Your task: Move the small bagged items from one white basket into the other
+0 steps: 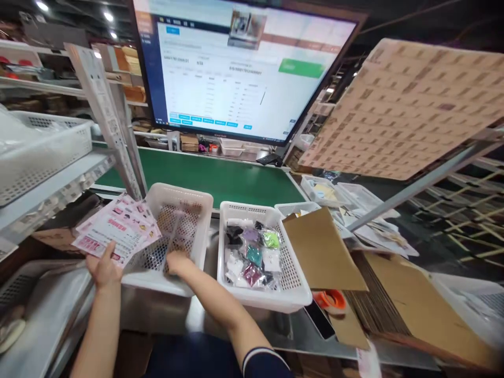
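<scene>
My left hand [105, 266] grips a fan of pink and white printed sheets [122, 228], thumb on top, above the left edge of a white plastic basket [205, 220]. Down inside that basket is my right hand [178, 262], its fingers curled in and partly hidden. What they hold, if anything, I cannot make out. Clear plastic packaging [179, 228] lies by the right hand on the basket's perforated floor. To the right stands a second white basket [289, 262] with several small clear bags of folded items in purple, teal, green, maroon, white and black [254, 254].
A monitor [244, 79] hangs over a green conveyor belt [220, 170]. At right are a cardboard sheet [325, 249], stacked flat cartons [417, 304], an orange tape roll [333, 300] and a phone [318, 319]. A metal post [104, 110] and shelf [59, 178] stand left.
</scene>
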`<state>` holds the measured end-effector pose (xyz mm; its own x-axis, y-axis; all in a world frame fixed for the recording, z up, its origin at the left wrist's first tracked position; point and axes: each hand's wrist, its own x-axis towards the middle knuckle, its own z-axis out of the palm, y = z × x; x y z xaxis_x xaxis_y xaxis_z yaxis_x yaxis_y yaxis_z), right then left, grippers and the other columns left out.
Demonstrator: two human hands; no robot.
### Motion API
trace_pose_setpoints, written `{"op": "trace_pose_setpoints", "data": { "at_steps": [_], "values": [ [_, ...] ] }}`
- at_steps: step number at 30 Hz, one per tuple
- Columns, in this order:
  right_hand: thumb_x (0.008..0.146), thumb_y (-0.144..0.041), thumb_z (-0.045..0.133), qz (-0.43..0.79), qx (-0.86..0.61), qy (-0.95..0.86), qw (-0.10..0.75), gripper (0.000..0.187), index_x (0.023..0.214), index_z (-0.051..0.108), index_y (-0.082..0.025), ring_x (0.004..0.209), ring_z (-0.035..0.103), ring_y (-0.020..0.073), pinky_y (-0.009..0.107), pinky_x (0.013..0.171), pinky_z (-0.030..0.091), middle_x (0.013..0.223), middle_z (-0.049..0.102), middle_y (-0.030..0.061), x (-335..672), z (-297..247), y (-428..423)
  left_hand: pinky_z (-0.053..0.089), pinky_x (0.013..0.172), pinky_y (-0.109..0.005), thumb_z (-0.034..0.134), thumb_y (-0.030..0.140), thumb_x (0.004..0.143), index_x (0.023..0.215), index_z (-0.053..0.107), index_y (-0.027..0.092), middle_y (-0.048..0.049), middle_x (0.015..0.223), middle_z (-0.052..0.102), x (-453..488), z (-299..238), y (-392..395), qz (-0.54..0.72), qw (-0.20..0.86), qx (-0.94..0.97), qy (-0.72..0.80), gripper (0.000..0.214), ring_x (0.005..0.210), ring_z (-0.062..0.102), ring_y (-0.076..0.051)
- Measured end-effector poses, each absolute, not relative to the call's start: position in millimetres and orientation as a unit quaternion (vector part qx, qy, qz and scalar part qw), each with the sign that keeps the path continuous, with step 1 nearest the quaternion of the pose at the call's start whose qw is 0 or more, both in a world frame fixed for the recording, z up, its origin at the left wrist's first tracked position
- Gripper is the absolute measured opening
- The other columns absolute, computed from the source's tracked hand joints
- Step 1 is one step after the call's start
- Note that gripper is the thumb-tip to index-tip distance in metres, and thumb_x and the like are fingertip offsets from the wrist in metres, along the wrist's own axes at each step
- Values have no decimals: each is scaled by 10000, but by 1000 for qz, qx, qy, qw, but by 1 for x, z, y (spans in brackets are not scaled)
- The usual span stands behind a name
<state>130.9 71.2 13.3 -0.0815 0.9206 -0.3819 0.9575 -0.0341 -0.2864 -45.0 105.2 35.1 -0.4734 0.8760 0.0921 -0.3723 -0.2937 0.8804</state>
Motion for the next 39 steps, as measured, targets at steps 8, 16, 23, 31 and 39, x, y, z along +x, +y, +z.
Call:
{"op": "trace_pose_setpoints", "data": {
  "at_steps": [8, 16, 23, 31, 39],
  "values": [
    [874, -73, 621, -308, 650, 632, -288, 397, 1226, 764, -187, 1115, 742, 208, 315, 988, 574, 1200, 806, 72, 220, 46, 39, 349, 1333, -591, 709, 17, 807, 1270, 753, 244, -44, 1380, 770, 3, 46, 50, 693, 578, 157, 402, 518, 1463, 608, -312],
    [835, -544, 696, -309, 628, 502, -508, 366, 728, 675, -195, 738, 601, 171, 299, 759, 511, 743, 683, 14, 309, 67, -36, 560, 1202, -488, 705, 30, 847, 1298, 760, 247, -61, 1268, 818, 77, 50, 33, 625, 672, 149, 368, 503, 1333, 717, -289],
    [666, -713, 722, -143, 750, 355, -539, 479, 723, 636, -245, 828, 643, 315, 443, 785, 521, 782, 680, 102, 442, 61, -127, 662, 1050, -441, 729, 4, 797, 1200, 755, 195, -24, 1017, 854, 115, 62, 27, 610, 679, 144, 382, 446, 1104, 813, -280],
    [789, -687, 848, -374, 588, 397, -598, 749, 1361, 682, -233, 1101, 771, 353, 497, 980, 631, 1189, 792, 140, 400, 40, -116, 658, 1025, -558, 1035, 347, 566, 1207, 712, 164, -151, 1066, 842, 197, 39, -33, 477, 764, 232, 368, 742, 1173, 773, -454],
    [850, -672, 744, -262, 632, 358, -635, 800, 1462, 627, -171, 1198, 752, 397, 513, 1028, 623, 1294, 777, 195, 453, 93, -119, 358, 1326, -621, 800, 734, 829, 1476, 614, 270, -165, 1617, 596, 153, 24, -16, 520, 571, 504, 387, 817, 1527, 531, -407]
  ]
}}
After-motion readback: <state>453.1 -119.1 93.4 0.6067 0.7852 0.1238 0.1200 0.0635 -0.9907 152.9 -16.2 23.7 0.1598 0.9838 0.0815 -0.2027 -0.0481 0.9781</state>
